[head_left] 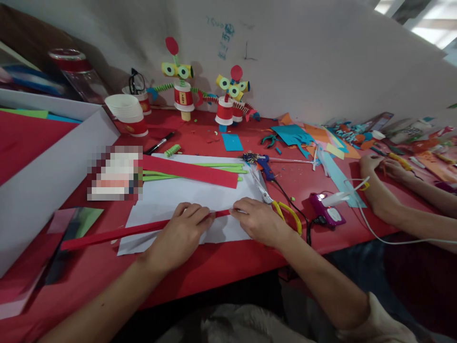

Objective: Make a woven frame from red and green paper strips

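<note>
From where I stand, the job in hand is a thin red strip [143, 229], lying aslant across the white paper [144, 209], its far left end running out over the red table [221, 276]. The left hand [187, 226] has its fingers curled down on it, holding it near the right end; just beside, the right hand [255, 219] pinches that end between thumb and fingers. The strip looks narrow and straight along its length, with no accordion pleats that I can see, so I'd judge this piece to be at an early stage. Whether it is 1 layer or folded over, I can't tell.

Behind it, 1 wide red piece [193, 170] lies flat over some green strips [153, 177], none of them pleated. A green coil [173, 150] nearby is pleated already, so that bit seems done. By the wall stand at least 2 cup figures [183, 95] with heads and pleated arms, apparently finished. The scissors [266, 195] and the glue gun [264, 166] lie unheld near the right hand. Further right, 2 hands [371, 166] of a co-worker are busy with something too small to make out.
</note>
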{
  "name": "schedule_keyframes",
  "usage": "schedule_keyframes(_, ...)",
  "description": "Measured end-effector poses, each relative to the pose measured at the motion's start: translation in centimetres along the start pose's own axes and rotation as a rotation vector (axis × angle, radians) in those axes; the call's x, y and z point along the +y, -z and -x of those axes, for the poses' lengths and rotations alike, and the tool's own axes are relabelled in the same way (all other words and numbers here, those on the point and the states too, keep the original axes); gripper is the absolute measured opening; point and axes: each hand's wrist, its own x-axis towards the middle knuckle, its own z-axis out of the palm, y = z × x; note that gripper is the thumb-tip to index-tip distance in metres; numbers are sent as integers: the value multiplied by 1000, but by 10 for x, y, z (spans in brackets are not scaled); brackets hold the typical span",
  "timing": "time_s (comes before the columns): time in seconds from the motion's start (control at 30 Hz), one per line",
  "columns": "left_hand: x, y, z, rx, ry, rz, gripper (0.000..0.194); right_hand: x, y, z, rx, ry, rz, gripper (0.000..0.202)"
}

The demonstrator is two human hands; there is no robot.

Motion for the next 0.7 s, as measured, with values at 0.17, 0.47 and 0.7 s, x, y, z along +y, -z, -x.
schedule_keyframes(0.17,2,-5,4,7,122,105,47,-8,4,-10,60,-216,-202,17)
schedule_keyframes(0.47,7,-5,-8,135,412,379,21,-10,0,-22,3,-409,-345,8)
schedule_keyframes(0.7,-16,22,-43,-165,593,498,22,-5,5,-45,198,-532,-866,7)
